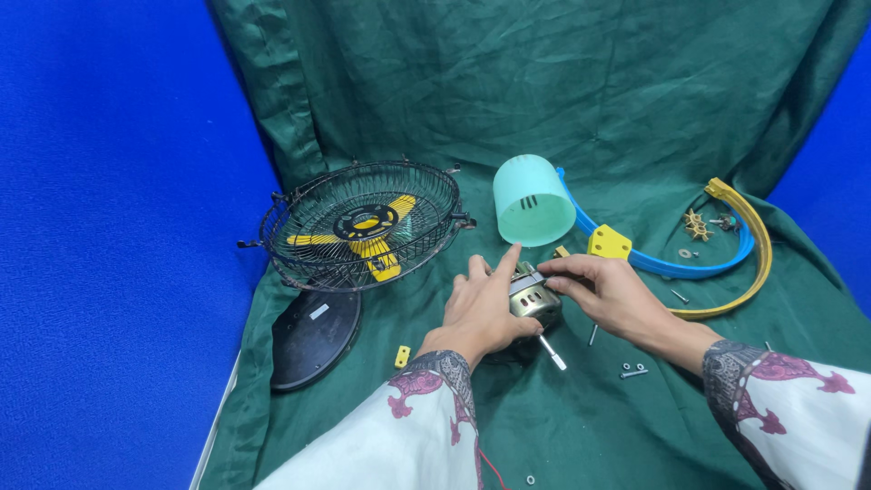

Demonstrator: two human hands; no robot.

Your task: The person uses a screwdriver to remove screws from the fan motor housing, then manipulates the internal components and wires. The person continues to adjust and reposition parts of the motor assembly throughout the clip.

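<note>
Both hands meet on a small metal fan motor (533, 299) near the middle of the surface. The left hand (481, 308) lies over the motor's left side, its grip closed around the housing and the forefinger stretched forward past it. The right hand (603, 289) comes in from the right, and its grip pinches the motor's upper right edge between thumb and fingers. The motor sits between the two palms, touching both, with its thin white shaft (551, 352) sticking out toward the person from under the hands. Both forearms wear pale sleeves printed with dark red patterns.

Just behind the hands stands a mint-green plastic cylinder (532, 201), tilted with its open end facing the viewer. To the left rests a dark wire fan cage (363, 224) with yellow blades inside, and a black oval base plate (314, 338) lies in front of it. To the right curve a blue arc (662, 263) and a yellow arc (748, 245), with a yellow block (609, 242) on the blue one. Loose screws (633, 371) lie near the right wrist, and a small yellow clip (402, 356) near the left.

A wrinkled dark green cloth (581, 100) covers the surface and rises behind it. Bright blue walls (118, 227) flank it on both sides.
</note>
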